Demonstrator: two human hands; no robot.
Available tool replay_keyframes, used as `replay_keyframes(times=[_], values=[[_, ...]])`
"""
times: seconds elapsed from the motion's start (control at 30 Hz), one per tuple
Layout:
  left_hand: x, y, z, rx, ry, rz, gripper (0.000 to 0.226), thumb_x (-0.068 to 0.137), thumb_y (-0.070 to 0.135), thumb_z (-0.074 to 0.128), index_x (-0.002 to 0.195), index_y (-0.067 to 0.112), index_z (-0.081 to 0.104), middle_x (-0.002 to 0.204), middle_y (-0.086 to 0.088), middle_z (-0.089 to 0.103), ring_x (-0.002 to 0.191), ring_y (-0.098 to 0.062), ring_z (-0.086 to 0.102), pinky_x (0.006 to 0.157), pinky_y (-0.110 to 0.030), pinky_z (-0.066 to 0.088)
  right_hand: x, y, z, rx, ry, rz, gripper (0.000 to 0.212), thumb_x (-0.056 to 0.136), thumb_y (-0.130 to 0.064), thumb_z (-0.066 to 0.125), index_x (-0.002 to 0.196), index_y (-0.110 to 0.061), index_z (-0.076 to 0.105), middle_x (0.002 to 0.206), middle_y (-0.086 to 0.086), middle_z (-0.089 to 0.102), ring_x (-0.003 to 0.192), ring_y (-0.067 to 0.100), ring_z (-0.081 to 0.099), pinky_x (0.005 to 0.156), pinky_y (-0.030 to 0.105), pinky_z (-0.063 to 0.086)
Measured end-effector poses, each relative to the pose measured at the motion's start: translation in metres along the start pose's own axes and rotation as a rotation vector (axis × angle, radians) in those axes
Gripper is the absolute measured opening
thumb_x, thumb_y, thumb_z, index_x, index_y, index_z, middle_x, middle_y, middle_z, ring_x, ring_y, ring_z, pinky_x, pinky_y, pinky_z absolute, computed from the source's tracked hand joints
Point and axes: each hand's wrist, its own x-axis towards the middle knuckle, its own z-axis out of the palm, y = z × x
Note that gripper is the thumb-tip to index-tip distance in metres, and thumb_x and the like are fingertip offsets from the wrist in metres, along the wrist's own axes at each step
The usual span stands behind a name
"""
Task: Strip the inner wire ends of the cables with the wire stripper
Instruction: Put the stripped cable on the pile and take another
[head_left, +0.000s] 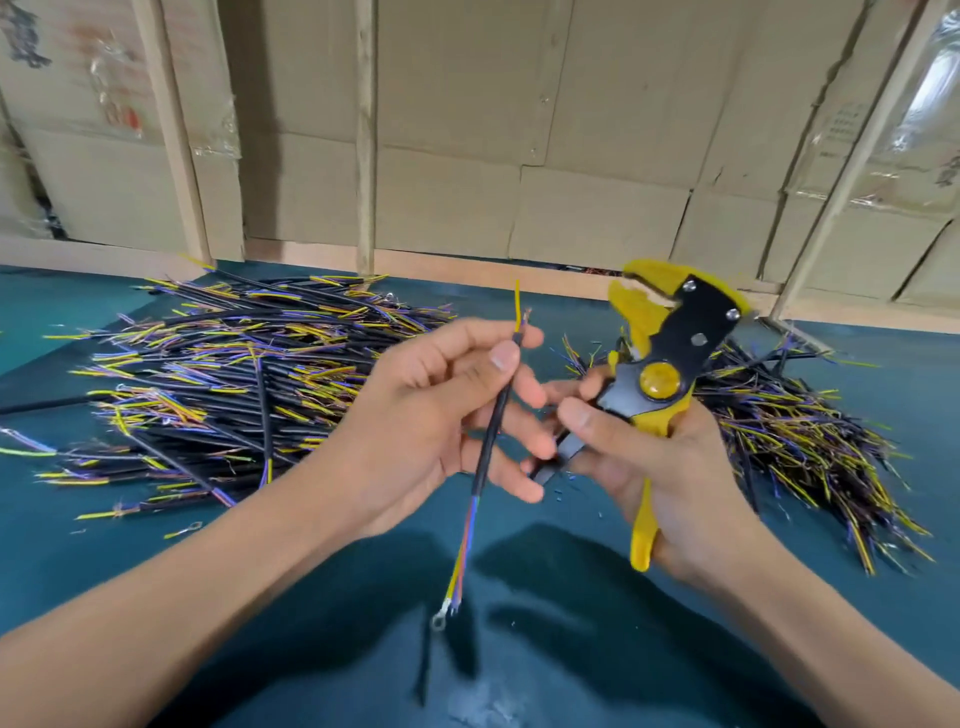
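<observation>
Pinching one black cable (496, 415), the left hand (441, 415) faces the right hand (649, 462), its grip clenched round the wire stripper (662, 364).

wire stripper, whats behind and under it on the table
Behind the wire stripper, held up by the right hand, lies a pile of black cables on the green table. The tool and hand cover the pile's near left part.

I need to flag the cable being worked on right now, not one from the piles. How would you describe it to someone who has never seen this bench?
Over the teal bench, between the two cable piles, find the left hand. It pinches one black cable held up off the surface. Unlike the piled cables, it has a yellow wire sticking up at the top and a ring terminal dangling at the bottom.
</observation>
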Motion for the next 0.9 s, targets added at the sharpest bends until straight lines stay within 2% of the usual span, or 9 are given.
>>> replay_keyframes(times=[0.1,0.23,0.33,0.4,0.57,0.7,0.8,0.9], values=[[-0.001,-0.005,0.006,-0.096,0.076,-0.031,0.026,0.096,0.016,0.05,0.117,0.002,0.058,0.08,-0.008,0.068,0.066,-0.023,0.074,0.056,-0.035,0.06,0.0,-0.003,0.0,0.055,-0.077,0.111,0.016,0.073,-0.008,0.077,0.086,-0.01,0.068,0.083,0.012,0.071,0.072,0.031,0.069,0.064,0.047,0.059],[0.004,-0.002,0.005,-0.195,0.228,0.056,0.018,0.096,0.013,0.05,0.11,0.005,0.059,0.079,-0.008,0.071,0.074,-0.024,0.076,0.064,-0.031,0.061,0.001,-0.008,-0.001,0.018,-0.122,0.235,0.016,0.071,-0.008,0.079,0.085,-0.01,0.071,0.085,0.022,0.07,0.071,0.033,0.068,0.065,0.05,0.059],[0.008,0.002,0.0,-0.261,0.31,0.115,0.013,0.103,0.01,0.046,0.106,0.007,0.058,0.081,-0.009,0.073,0.083,-0.027,0.076,0.071,-0.032,0.061,0.0,-0.007,-0.002,-0.016,-0.153,0.275,0.016,0.076,0.001,0.075,0.087,-0.008,0.07,0.087,0.029,0.067,0.07,0.034,0.067,0.066,0.051,0.059],[0.009,0.004,-0.002,-0.274,0.343,0.147,0.012,0.104,0.01,0.045,0.105,0.007,0.057,0.083,-0.01,0.072,0.087,-0.029,0.076,0.073,-0.033,0.061,-0.001,-0.005,0.0,-0.019,-0.182,0.291,0.017,0.077,0.006,0.072,0.089,-0.007,0.069,0.084,0.028,0.064,0.069,0.035,0.067,0.067,0.051,0.059],[0.01,0.0,-0.006,-0.231,0.431,0.182,0.011,0.104,0.012,0.049,0.106,0.007,0.058,0.086,-0.011,0.074,0.089,-0.03,0.075,0.074,-0.033,0.061,-0.001,-0.004,0.003,0.073,-0.206,0.323,0.011,0.083,0.004,0.066,0.09,-0.005,0.067,0.081,0.023,0.064,0.07,0.035,0.066,0.069,0.052,0.058],[0.008,0.0,-0.008,-0.06,0.404,0.143,0.014,0.103,0.011,0.05,0.111,0.007,0.06,0.084,-0.01,0.073,0.069,-0.025,0.073,0.059,-0.031,0.059,0.002,-0.004,0.002,0.104,-0.125,0.358,0.006,0.084,-0.006,0.062,0.089,-0.002,0.063,0.082,0.025,0.066,0.069,0.036,0.065,0.065,0.053,0.058],[0.004,-0.003,-0.004,0.085,0.264,0.098,0.023,0.1,0.009,0.051,0.121,0.004,0.059,0.085,-0.012,0.072,0.057,-0.024,0.068,0.047,-0.03,0.053,0.005,0.0,-0.001,0.052,-0.014,0.281,0.007,0.083,-0.011,0.068,0.085,-0.005,0.069,0.082,0.025,0.066,0.069,0.036,0.065,0.065,0.054,0.058],[0.0,-0.009,0.001,0.095,0.109,0.036,0.029,0.096,0.012,0.052,0.123,0.006,0.058,0.088,-0.016,0.074,0.057,-0.026,0.069,0.043,-0.028,0.052,0.007,0.002,-0.007,-0.01,0.062,0.146,0.004,0.082,-0.015,0.072,0.083,-0.011,0.073,0.08,0.018,0.067,0.068,0.033,0.065,0.065,0.049,0.059]])
